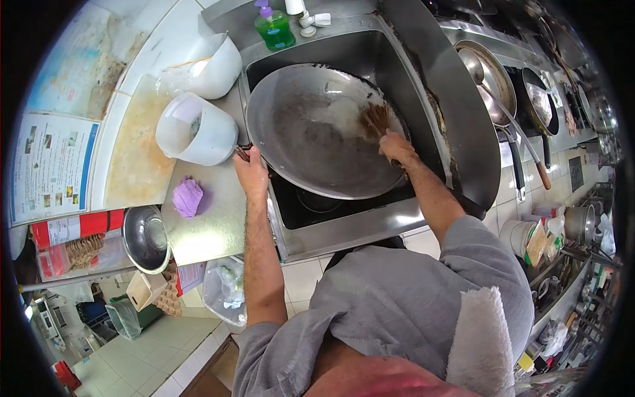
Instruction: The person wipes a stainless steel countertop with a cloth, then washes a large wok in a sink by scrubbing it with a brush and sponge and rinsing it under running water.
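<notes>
A large grey wok (311, 145) lies tilted in the steel sink (324, 245), with some water or suds inside near its right side. My left hand (252, 173) is closed around the wok's handle (243, 153) at the sink's left edge. In my right hand (397, 148) is a brown bristle brush (375, 121), its bristles against the wok's inner right wall. The brush's grip is mostly hidden by my fingers.
Left of the sink are a white plastic container (215, 135), another white container (218, 69) and a purple cloth (188, 197). A green soap bottle (274, 32) and a tap (308, 23) stand behind. Pans (493, 73) are at right.
</notes>
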Demonstrator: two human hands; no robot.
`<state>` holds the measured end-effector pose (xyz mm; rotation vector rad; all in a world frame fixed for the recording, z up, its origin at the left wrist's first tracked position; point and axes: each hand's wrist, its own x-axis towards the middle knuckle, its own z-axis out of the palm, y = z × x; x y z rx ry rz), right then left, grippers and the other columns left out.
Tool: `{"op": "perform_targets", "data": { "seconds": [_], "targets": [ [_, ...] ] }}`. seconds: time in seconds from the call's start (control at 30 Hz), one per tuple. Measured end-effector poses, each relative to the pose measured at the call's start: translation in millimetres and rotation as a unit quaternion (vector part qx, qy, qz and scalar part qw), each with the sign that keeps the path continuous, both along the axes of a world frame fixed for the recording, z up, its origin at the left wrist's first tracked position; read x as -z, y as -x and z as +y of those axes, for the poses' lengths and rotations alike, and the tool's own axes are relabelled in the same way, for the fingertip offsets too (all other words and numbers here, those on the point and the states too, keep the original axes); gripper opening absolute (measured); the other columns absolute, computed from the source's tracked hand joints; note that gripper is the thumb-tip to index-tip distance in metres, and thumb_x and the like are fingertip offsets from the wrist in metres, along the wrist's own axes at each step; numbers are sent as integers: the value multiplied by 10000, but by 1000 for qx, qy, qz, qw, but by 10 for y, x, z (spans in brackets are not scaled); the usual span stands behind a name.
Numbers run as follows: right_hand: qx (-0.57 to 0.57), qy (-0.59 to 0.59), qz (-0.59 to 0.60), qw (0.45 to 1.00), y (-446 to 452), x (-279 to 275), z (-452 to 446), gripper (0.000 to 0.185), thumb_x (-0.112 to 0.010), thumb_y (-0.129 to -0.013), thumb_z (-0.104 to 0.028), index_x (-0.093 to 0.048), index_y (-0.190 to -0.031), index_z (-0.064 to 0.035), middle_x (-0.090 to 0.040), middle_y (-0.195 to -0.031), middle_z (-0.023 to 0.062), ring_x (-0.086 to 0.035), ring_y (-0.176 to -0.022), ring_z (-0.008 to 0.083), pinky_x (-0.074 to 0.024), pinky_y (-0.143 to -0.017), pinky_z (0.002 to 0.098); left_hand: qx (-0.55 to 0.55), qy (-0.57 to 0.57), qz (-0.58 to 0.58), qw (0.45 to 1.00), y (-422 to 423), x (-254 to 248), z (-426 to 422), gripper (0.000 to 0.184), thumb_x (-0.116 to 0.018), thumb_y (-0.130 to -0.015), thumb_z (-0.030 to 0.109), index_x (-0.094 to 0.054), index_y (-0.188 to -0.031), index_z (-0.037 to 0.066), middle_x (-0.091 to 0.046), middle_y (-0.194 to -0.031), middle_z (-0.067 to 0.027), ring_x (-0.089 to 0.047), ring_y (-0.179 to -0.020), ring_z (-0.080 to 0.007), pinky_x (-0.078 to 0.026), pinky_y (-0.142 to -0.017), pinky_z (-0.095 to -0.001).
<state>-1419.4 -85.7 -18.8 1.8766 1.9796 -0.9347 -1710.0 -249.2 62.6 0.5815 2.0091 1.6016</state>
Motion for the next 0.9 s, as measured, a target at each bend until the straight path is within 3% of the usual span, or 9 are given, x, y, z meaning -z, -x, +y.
{"op": "perform_targets", "data": {
  "seconds": [0.1,0.13,0.2,0.27,0.33,0.4,0.53,0.67,0.9],
  "targets": [
    [75,-80,133,985,320,-57,80,653,-511,-777,-185,-250,-1369,-97,-525,-1172,225,-478,-1113,393,-382,-943,443,-19,7,21,1000,10,43,18,168,-518,-879,181,-435,-827,44,-414,-572,17,-383,-434,-75,-329,-384,-218],
    [127,-82,182,971,508,-149,111,705,-568,-744,-198,-256,-1367,-93,-508,-1197,228,-471,-1125,386,-372,-960,408,0,56,92,994,203,316,-12,216,-526,-868,198,-459,-883,-7,-536,-771,-80,-528,-646,-163,-444,-614,-300],
    [202,-103,321,920,904,427,441,717,-644,-706,-220,-316,-1340,-158,-561,-1125,192,-548,-1015,357,-447,-855,457,-8,60,69,996,172,260,-45,220,-528,-865,197,-466,-888,-12,-546,-796,-86,-528,-706,-176,-432,-675,-312],
    [274,130,496,813,1344,353,534,634,-686,-681,-208,-419,-1255,-167,-592,-839,68,-572,-676,219,-484,-520,439,-10,54,54,997,138,198,4,208,-523,-869,192,-463,-879,-6,-533,-762,-74,-516,-654,-155,-437,-624,-300],
    [244,123,554,786,1723,196,324,592,-685,-680,-176,-440,-1219,-178,-551,-777,51,-543,-599,194,-446,-405,406,-5,55,26,998,59,27,15,198,-519,-873,190,-457,-870,3,-513,-726,-60,-490,-589,-132,-423,-556,-282],
    [159,150,536,815,1711,-73,-41,762,-668,-699,-140,-307,-1369,-177,-568,-886,73,-547,-667,199,-461,-435,379,4,56,-5,998,16,1,-17,189,-515,-877,188,-450,-861,11,-494,-690,-45,-463,-523,-110,-409,-488,-265],
    [-69,250,427,866,811,-318,-435,776,-697,-658,-112,-359,-1356,-156,-551,-1138,101,-511,-1016,195,-381,-887,291,-9,8,1,1000,29,49,5,178,-514,-879,183,-437,-848,25,-457,-642,-20,-403,-440,-81,-359,-398,-240],
    [-92,129,298,941,194,345,-57,778,-688,-664,-147,-344,-1361,-184,-543,-1176,141,-495,-1097,242,-372,-927,324,-11,-10,-14,1000,37,92,15,187,-522,-878,187,-425,-849,30,-450,-629,-16,-399,-431,-86,-353,-384,-238],
    [-75,-52,92,992,627,-324,269,689,-545,-789,-195,-217,-1393,-160,-528,-1168,195,-520,-1063,338,-424,-881,441,8,-45,-62,997,-2,-6,12,172,-508,-892,176,-406,-833,51,-404,-570,16,-358,-428,-69,-313,-379,-226]
  ]
}}
